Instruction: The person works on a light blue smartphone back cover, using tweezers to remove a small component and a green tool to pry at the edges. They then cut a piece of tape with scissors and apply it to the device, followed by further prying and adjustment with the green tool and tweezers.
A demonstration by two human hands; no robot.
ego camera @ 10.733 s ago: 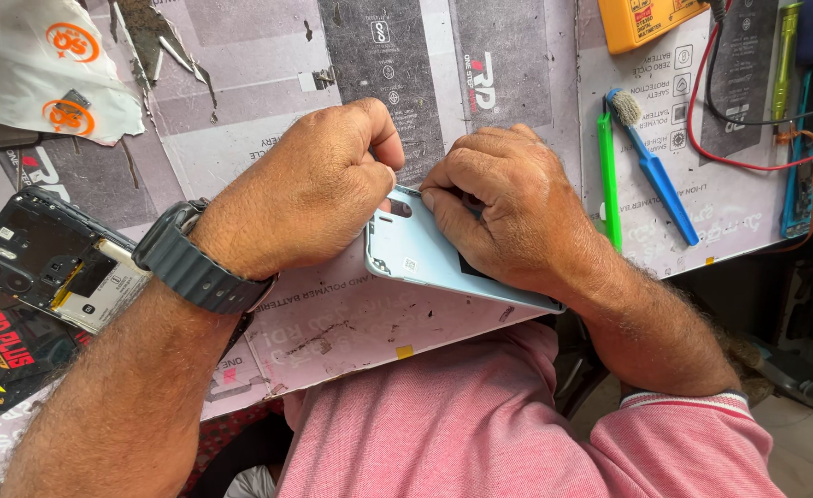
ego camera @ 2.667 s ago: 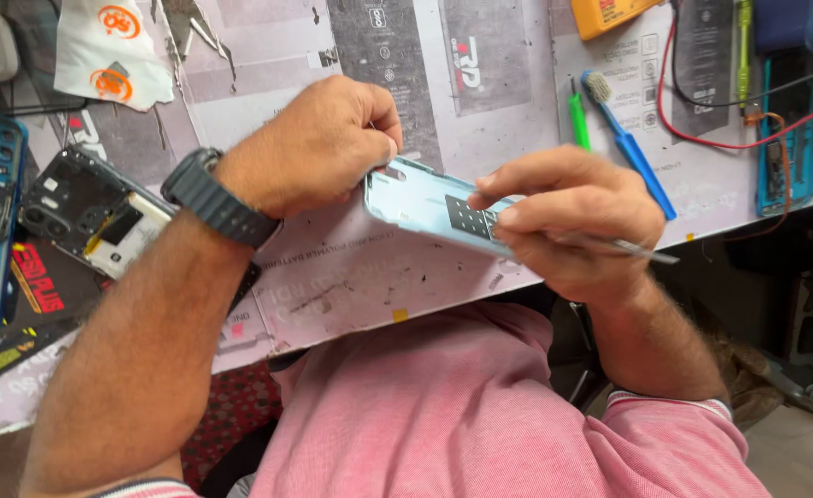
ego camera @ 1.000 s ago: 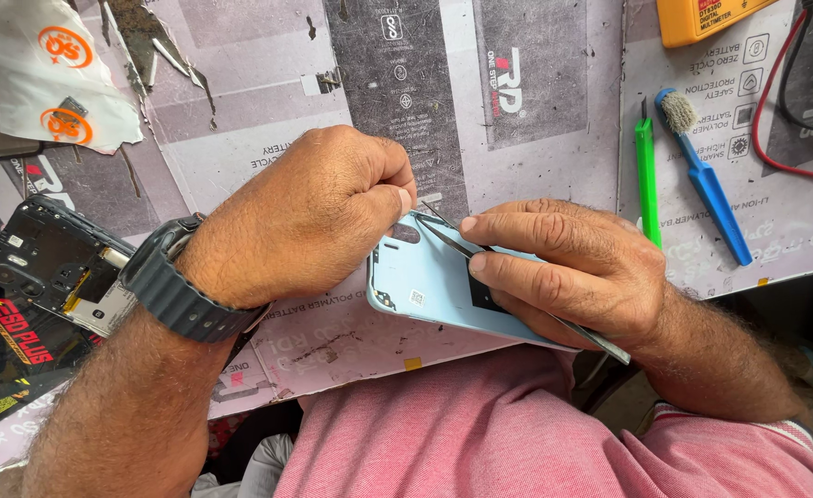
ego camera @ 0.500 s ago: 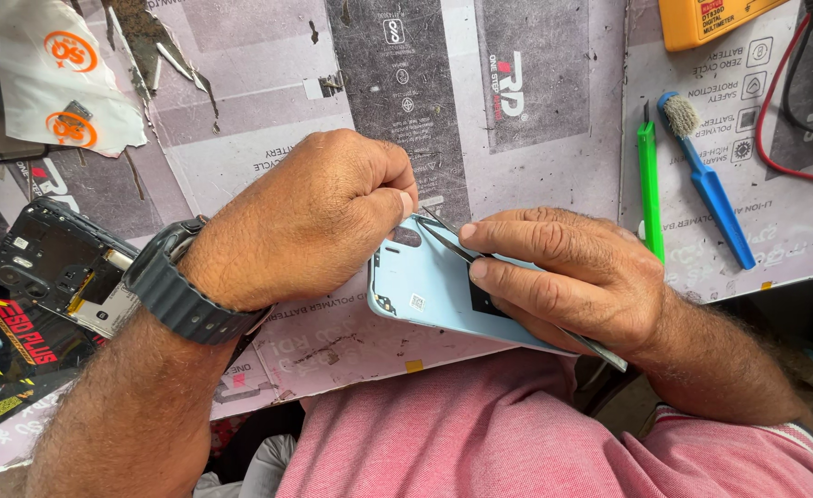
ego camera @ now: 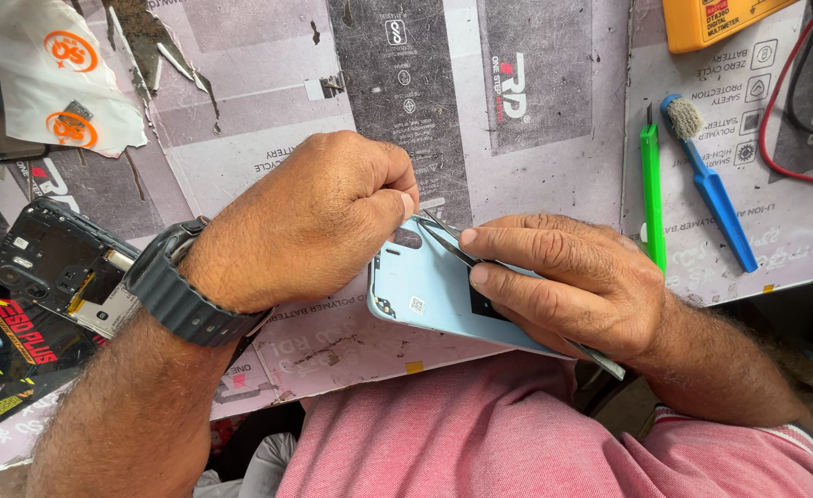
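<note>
Gripping the pale blue phone back cover (ego camera: 443, 300) in closed left hand (ego camera: 310, 221) fingers steadies it; thin tweezers (ego camera: 453, 242) (right hand (ego camera: 572, 286), pinched) are applied near its camera cutout.

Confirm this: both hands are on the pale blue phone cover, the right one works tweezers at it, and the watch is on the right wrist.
Not quite. The head view shows the watch on the left wrist. The rest holds: both hands grip the cover, and the right hand works the tweezers.
</note>
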